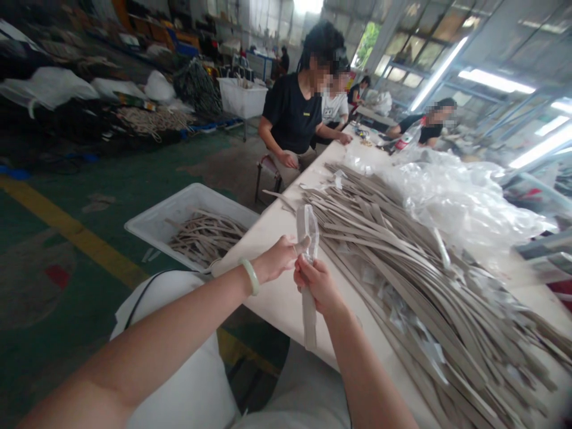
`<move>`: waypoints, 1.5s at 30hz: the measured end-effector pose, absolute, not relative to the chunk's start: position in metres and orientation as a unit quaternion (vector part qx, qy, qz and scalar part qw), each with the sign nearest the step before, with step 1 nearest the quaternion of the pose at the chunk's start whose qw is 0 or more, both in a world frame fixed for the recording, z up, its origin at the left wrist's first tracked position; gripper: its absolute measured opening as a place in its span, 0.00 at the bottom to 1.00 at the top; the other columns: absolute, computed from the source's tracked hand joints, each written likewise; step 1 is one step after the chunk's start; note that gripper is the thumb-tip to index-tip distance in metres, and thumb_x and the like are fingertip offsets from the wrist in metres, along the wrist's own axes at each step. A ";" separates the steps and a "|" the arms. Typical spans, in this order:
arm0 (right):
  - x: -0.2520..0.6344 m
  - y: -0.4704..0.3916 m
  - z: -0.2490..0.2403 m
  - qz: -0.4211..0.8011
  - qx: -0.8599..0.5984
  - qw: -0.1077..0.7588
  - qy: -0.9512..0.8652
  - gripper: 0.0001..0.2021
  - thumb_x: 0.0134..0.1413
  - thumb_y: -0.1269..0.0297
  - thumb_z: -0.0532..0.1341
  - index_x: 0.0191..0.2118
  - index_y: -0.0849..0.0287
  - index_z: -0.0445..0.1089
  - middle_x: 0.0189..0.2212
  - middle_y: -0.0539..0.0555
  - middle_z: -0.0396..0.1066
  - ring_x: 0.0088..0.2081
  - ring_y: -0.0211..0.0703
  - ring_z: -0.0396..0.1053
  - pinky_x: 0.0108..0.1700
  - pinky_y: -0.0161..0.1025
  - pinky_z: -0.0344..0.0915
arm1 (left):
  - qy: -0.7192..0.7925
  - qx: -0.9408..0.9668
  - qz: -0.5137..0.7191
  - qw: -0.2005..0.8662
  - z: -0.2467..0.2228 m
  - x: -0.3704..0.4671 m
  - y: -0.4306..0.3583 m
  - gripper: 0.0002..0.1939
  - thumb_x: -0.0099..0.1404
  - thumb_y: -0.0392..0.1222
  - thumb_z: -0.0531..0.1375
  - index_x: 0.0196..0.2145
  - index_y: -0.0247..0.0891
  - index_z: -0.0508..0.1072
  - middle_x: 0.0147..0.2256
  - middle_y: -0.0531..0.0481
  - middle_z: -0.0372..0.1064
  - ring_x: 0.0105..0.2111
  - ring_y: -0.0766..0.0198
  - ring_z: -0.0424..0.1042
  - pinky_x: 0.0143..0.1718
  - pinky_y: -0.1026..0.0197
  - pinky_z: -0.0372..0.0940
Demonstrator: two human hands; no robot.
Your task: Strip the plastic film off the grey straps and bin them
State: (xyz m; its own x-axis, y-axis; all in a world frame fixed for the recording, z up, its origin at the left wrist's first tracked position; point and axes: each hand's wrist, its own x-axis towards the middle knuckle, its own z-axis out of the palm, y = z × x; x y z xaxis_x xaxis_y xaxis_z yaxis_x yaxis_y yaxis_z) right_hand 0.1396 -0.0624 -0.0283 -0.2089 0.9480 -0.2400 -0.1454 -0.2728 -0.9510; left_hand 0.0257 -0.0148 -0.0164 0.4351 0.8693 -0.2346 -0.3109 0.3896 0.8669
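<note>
Right hand [318, 283]: fingers closed, pinching the pale strip [310, 325] about mid-length. Left hand [282, 256]: fingers curled in beside the strip's upper half, blurry, can't tell if they pinch it or only brush it. Strip is held up near the bench's [263, 304] near left corner, lower end hanging about over the near edge; how far above the surface, unclear. Handling, my judgement: keep the right pinch firm but flat so the band doesn't crease or twist, work the upper end with the left fingertips only, and keep it facing the worker so both layers can be seen; tugging hard could wrinkle the clear part. Materials: upper end is a clear, glossy loop [316, 229], looks like thin plastic; lower part flat, narrow, pale, semi-translucent. Pile of strips [393, 250] runs along the bench from the far left edge toward the near right: long, matte, grey-beige, gently curved, overlapping, clear scraps mixed in. Crumpled clear plastic sheeting [460, 190] lies beyond it, shiny, full of folds. Off the bench's left edge, a smooth white bin [154, 221] with rounded corners holds jumbled, similarly coloured strips [205, 238]. Smooth pale-green bangle [249, 276] on the left wrist.
</note>
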 end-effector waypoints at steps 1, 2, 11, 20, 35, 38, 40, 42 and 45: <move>0.139 -0.063 -0.028 0.650 -0.467 0.414 -0.433 0.20 0.52 0.46 0.60 0.24 0.59 0.62 0.10 0.44 0.58 0.14 0.29 0.49 0.17 0.31 0.44 | 0.347 0.381 0.357 0.779 -0.018 0.028 -0.015 0.24 0.58 0.56 0.62 0.38 0.29 0.70 0.29 0.43 0.71 0.25 0.63 0.70 0.29 0.60 0.64; 0.138 -0.066 -0.028 0.653 -0.467 0.406 -0.436 0.21 0.52 0.45 0.60 0.23 0.59 0.62 0.10 0.45 0.59 0.14 0.30 0.50 0.17 0.31 0.44 | 0.341 0.370 0.341 0.794 -0.020 0.030 -0.015 0.22 0.60 0.56 0.60 0.36 0.29 0.70 0.27 0.43 0.71 0.23 0.62 0.70 0.26 0.61 0.64; 0.124 -0.113 -0.035 0.696 -0.470 0.390 -0.379 0.23 0.52 0.42 0.58 0.24 0.58 0.61 0.12 0.41 0.51 0.14 0.29 0.44 0.17 0.30 0.42 | 0.315 0.216 0.488 0.785 -0.012 0.037 0.005 0.16 0.70 0.40 0.50 0.27 0.31 0.68 0.21 0.44 0.70 0.24 0.63 0.72 0.37 0.55 0.70; 0.132 -0.111 -0.041 0.730 -0.458 0.405 -0.306 0.23 0.49 0.42 0.61 0.24 0.56 0.56 0.12 0.39 0.47 0.15 0.29 0.41 0.17 0.30 0.40 | 0.450 0.435 0.451 0.637 -0.021 0.029 -0.002 0.15 0.55 0.48 0.65 0.28 0.34 0.66 0.22 0.55 0.62 0.21 0.70 0.61 0.25 0.66 0.57; 0.136 -0.080 -0.031 0.639 -0.478 0.433 -0.419 0.22 0.49 0.43 0.61 0.23 0.59 0.61 0.10 0.43 0.57 0.13 0.29 0.48 0.17 0.31 0.43 | 0.442 0.557 0.393 0.583 -0.015 0.033 -0.018 0.15 0.50 0.50 0.62 0.22 0.35 0.65 0.20 0.53 0.63 0.22 0.65 0.62 0.23 0.64 0.56; 0.137 -0.073 -0.032 0.631 -0.477 0.449 -0.416 0.22 0.49 0.44 0.62 0.23 0.59 0.62 0.10 0.45 0.60 0.14 0.30 0.49 0.17 0.31 0.43 | 0.418 0.527 0.391 0.628 -0.014 0.032 -0.020 0.19 0.52 0.55 0.62 0.23 0.35 0.65 0.21 0.52 0.64 0.21 0.66 0.63 0.24 0.64 0.58; 0.139 -0.066 -0.032 0.618 -0.476 0.477 -0.404 0.22 0.49 0.43 0.61 0.22 0.59 0.62 0.11 0.45 0.59 0.14 0.31 0.50 0.18 0.32 0.45 | 0.392 0.500 0.387 0.668 -0.015 0.031 -0.024 0.20 0.55 0.58 0.59 0.26 0.35 0.65 0.23 0.52 0.65 0.22 0.66 0.64 0.26 0.63 0.61; 0.144 -0.058 -0.030 0.592 -0.481 0.522 -0.381 0.22 0.49 0.42 0.60 0.22 0.57 0.59 0.11 0.43 0.56 0.15 0.31 0.50 0.19 0.32 0.47 | 0.391 0.481 0.347 0.704 -0.017 0.028 -0.029 0.20 0.55 0.58 0.59 0.30 0.36 0.65 0.27 0.52 0.68 0.26 0.65 0.67 0.31 0.61 0.64; 0.156 -0.046 -0.024 0.540 -0.492 0.590 -0.344 0.22 0.49 0.43 0.61 0.24 0.56 0.57 0.13 0.42 0.55 0.16 0.30 0.49 0.18 0.32 0.46 | 0.363 0.500 0.178 0.765 -0.018 0.026 -0.038 0.18 0.51 0.51 0.64 0.34 0.35 0.67 0.31 0.47 0.71 0.31 0.62 0.71 0.34 0.59 0.65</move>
State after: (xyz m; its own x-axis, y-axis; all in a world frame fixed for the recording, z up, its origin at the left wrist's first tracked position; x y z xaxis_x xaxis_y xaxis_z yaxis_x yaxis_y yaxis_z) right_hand 0.1557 -0.0460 -0.0243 0.1798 0.9756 -0.1259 -0.2994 -0.0677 -0.9517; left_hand 0.0257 -0.0378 -0.0182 0.6725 0.6364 -0.3778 0.0908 0.4357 0.8955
